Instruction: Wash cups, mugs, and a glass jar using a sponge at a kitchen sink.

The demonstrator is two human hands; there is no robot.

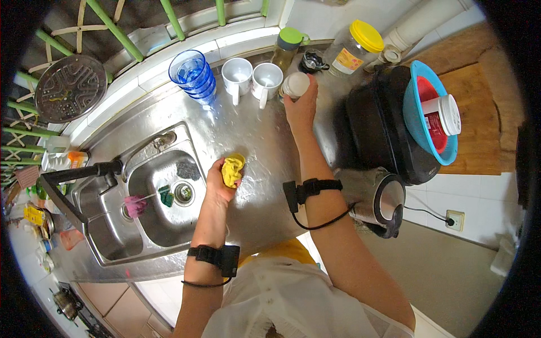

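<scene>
My left hand (220, 181) grips a crumpled yellow cloth (232, 170) above the stainless steel countertop (262, 211), just right of the sink. Farther back, my right hand (305, 101) is closed round a small jar with a whitish lid (296, 85). Left of that jar stand two white mugs (267, 80) (236, 76), then a stack of blue clear cups (193, 76). Behind it are a bottle with a green lid (289, 42) and a small dark cup (313, 61). A clear jar with a yellow lid (353, 50) stands to the back right.
The double sink (162, 211) with a black faucet (67, 173) lies at left. At right stand a black appliance (376, 122) bearing a blue basin (412, 110), and an electric kettle (376, 198). Wooden boards (473, 126) lean behind. Green window bars (114, 29) run along the back.
</scene>
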